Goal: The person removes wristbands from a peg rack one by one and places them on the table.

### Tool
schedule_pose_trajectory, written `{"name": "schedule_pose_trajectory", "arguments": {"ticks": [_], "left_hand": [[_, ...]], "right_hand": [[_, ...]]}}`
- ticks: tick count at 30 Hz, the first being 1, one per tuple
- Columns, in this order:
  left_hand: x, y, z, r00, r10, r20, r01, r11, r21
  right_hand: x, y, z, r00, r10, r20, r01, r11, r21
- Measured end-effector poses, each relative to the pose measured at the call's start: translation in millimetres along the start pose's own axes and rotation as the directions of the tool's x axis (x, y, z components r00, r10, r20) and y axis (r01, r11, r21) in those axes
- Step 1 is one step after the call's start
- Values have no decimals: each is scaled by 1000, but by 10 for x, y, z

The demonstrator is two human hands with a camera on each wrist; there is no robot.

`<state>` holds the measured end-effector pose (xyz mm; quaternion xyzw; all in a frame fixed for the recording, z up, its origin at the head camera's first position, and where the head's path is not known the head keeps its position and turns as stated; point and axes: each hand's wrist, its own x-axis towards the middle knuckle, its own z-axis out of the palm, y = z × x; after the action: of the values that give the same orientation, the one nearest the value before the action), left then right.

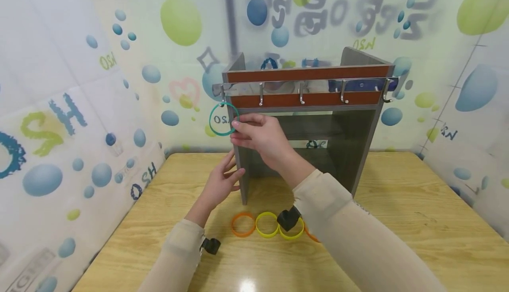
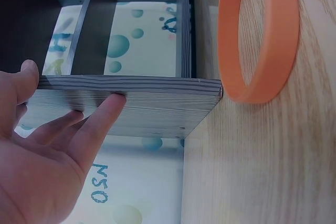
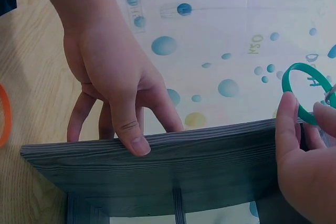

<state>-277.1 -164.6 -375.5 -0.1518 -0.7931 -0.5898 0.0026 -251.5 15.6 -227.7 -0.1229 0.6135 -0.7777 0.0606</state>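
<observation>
A teal silicone wristband (image 1: 210, 119) is pinched between the thumb and fingers of my right hand (image 1: 268, 142). It is upright at the leftmost hook (image 1: 222, 94) of the hook rail on a grey desktop shelf (image 1: 310, 73). Whether the wristband (image 3: 286, 81) hangs on that hook or only touches it, I cannot tell. Lower down, my left hand (image 1: 218, 185) holds the shelf's left side panel (image 2: 131, 83). Its thumb lies over the panel's front edge and its fingers rest on the outer face, as the right wrist view shows.
In front of the shelf lie an orange wristband (image 1: 243, 236), two yellow wristbands (image 1: 267, 237) and another orange one (image 1: 312, 238), partly hidden by my right sleeve. Several more metal hooks (image 1: 302, 94) line the rail. The wooden table (image 1: 401, 203) extends around the shelf, with printed wall sheets behind.
</observation>
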Motion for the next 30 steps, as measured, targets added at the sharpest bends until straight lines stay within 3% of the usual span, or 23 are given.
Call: {"name": "schedule_pose_trajectory", "arguments": {"ticks": [5, 14, 30], "left_hand": [[7, -13, 10, 1000, 7, 5, -7, 1000, 0], [6, -11, 11, 1000, 3, 0, -3, 1000, 3], [2, -24, 3, 1000, 23, -11, -23, 1000, 6]], "right_hand": [[-23, 1, 3, 1000, -17, -24, 18, 998, 67], [-91, -14, 55, 993, -115, -39, 120, 978, 168], [-435, 103, 11, 986, -166, -17, 166, 979, 121]]}}
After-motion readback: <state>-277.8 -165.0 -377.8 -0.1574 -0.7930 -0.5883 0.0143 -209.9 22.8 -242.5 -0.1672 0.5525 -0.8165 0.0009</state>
